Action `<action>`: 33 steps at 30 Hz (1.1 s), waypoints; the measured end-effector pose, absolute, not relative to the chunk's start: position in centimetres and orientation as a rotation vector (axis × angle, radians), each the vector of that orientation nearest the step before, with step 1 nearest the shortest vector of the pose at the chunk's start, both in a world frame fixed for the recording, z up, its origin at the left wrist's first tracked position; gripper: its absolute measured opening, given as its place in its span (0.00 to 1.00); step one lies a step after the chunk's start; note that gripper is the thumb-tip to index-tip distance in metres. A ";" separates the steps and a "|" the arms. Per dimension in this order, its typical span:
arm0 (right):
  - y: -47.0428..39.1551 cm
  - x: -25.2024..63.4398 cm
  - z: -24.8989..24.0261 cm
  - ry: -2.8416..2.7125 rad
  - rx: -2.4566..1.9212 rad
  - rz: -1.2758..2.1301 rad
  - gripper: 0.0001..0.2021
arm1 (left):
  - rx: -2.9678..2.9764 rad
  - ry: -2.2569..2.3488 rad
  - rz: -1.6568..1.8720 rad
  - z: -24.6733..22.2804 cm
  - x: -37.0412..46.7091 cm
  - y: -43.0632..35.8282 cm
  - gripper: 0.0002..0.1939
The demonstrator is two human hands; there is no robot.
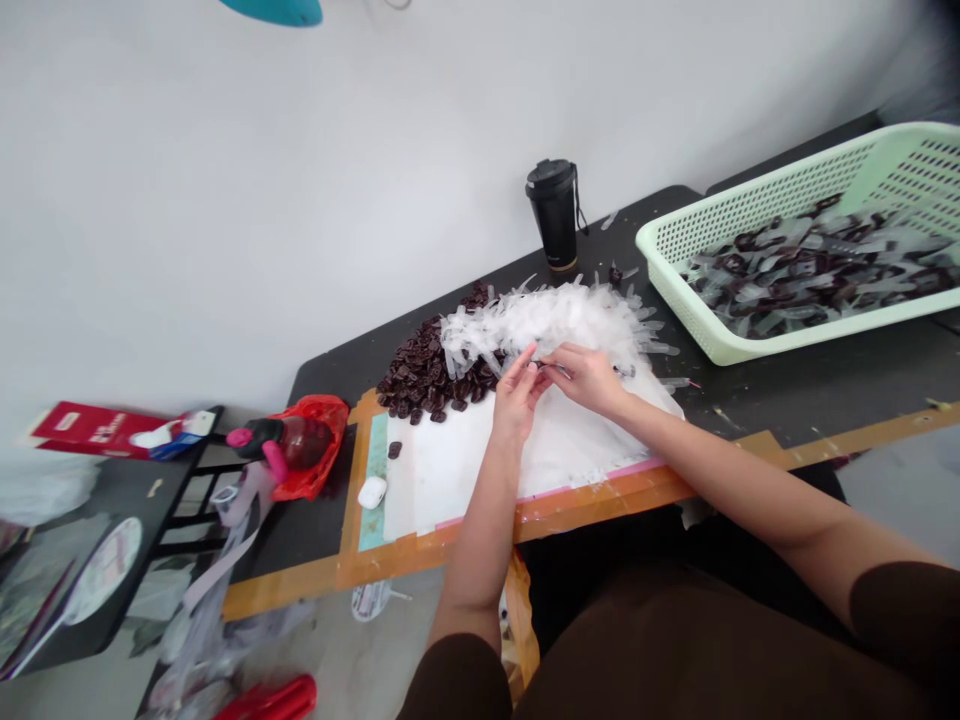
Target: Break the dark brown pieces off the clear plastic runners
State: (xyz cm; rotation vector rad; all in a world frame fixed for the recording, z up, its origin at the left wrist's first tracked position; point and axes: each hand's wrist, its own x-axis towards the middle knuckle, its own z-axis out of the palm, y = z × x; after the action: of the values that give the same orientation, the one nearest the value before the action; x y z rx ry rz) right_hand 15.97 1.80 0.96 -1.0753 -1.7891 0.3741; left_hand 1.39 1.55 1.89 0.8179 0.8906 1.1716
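Observation:
My left hand (pixel 517 392) and my right hand (pixel 585 375) meet over the white sheet, fingertips pinched together. Between them is a small dark piece (pixel 535 366), mostly hidden by the fingers; whether a clear strip is joined to it I cannot tell. Just beyond my hands lies a heap of translucent white plastic strips (pixel 555 315). To its left spreads a pile of small dark brown pieces (pixel 424 370), with one loose piece (pixel 394 450) nearer the front. The white sheet (pixel 450 470) under my forearms is edged with brown tape.
A pale green basket (pixel 679 300) at right holds many dark pieces with clear strips. A black lidded cup (pixel 555 215) stands behind the heap. At left are a white case (pixel 372 491) and a red tray (pixel 330 455) holding a bottle (pixel 304 443).

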 end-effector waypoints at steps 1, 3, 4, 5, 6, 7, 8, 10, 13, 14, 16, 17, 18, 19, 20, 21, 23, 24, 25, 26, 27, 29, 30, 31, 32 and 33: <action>1.9 16.0 1.1 -1.792 -1.051 0.401 0.10 | 0.789 0.884 1.189 1.8 1.3 1.6 0.20; 2.0 16.2 1.3 -1.768 -1.015 0.461 0.12 | 0.743 0.876 1.235 1.7 1.1 1.9 0.17; 2.1 16.3 1.4 -1.743 -1.014 0.484 0.12 | 0.734 0.880 1.257 1.7 1.0 2.0 0.16; 2.1 16.3 1.5 -1.712 -1.023 0.499 0.13 | 0.739 0.888 1.276 1.6 0.9 2.1 0.15; 2.1 16.3 1.5 -1.680 -1.037 0.506 0.13 | 0.756 0.899 1.292 1.6 0.8 2.2 0.15; 2.1 16.3 1.6 -1.654 -1.050 0.506 0.13 | 0.781 0.911 1.303 1.5 0.8 2.3 0.15; 2.1 16.3 1.6 -1.635 -1.064 0.500 0.13 | 0.811 0.922 1.311 1.5 0.8 2.3 0.16; 1.9 16.3 1.6 -1.631 -1.086 0.479 0.12 | 0.882 0.936 1.317 1.3 0.9 2.4 0.18; 1.6 16.2 1.5 -1.674 -1.101 0.435 0.11 | 1.017 0.933 1.307 0.9 1.1 2.2 0.22; 1.6 16.2 1.5 -1.691 -1.095 0.428 0.10 | 1.071 0.928 1.299 0.8 1.1 2.1 0.23; 1.6 16.2 1.5 -1.720 -1.077 0.427 0.09 | 1.186 0.922 1.283 0.7 1.1 1.9 0.25; 1.6 16.2 1.5 -1.731 -1.069 0.431 0.09 | 1.240 0.921 1.275 0.6 1.1 1.8 0.26; 1.6 16.2 1.4 -1.736 -1.064 0.434 0.08 | 1.281 0.921 1.269 0.6 1.1 1.8 0.27; 1.6 16.2 1.4 -1.732 -1.065 0.435 0.08 | 1.305 0.921 1.268 0.6 1.0 1.8 0.28; 1.6 16.2 1.4 -1.715 -1.071 0.431 0.08 | 1.309 0.924 1.273 0.6 1.0 1.8 0.29; 1.6 16.2 1.5 -1.690 -1.082 0.423 0.07 | 1.299 0.932 1.282 0.6 1.0 1.9 0.30; 1.6 16.2 1.5 -1.637 -1.105 0.404 0.07 | 1.267 0.957 1.304 0.7 1.0 2.0 0.30; 1.6 16.1 1.6 -1.621 -1.111 0.397 0.07 | 1.258 0.967 1.310 0.7 1.0 2.1 0.29; 1.5 16.1 1.6 -1.615 -1.113 0.393 0.08 | 1.256 0.971 1.314 0.8 1.0 2.1 0.27; 1.5 16.1 1.6 -1.617 -1.114 0.391 0.08 | 1.256 0.969 1.315 0.9 1.0 2.2 0.25; 1.4 16.1 1.7 -1.622 -1.114 0.390 0.08 | 1.257 0.966 1.318 1.0 1.1 2.2 0.23; 1.4 16.1 1.7 -1.638 -1.111 0.386 0.08 | 1.247 0.963 1.330 1.1 1.1 2.2 0.22; 1.3 16.0 1.7 -1.646 -1.109 0.378 0.08 | 1.238 0.965 1.342 1.2 1.1 2.2 0.22; 1.3 16.0 1.7 -1.651 -1.107 0.367 0.08 | 1.229 0.967 1.352 1.3 1.1 2.1 0.22; 1.3 16.0 1.8 -1.653 -1.107 0.355 0.08 | 1.218 0.968 1.362 1.3 1.2 2.1 0.22; 1.3 16.0 1.8 -1.653 -1.109 0.345 0.08 | 1.209 0.968 1.371 1.3 1.2 2.1 0.22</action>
State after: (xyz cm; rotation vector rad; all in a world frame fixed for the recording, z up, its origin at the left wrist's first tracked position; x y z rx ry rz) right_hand 15.98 1.25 1.81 -1.1089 -1.6529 0.3453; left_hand 1.17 2.11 1.33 1.2092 0.9682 1.3715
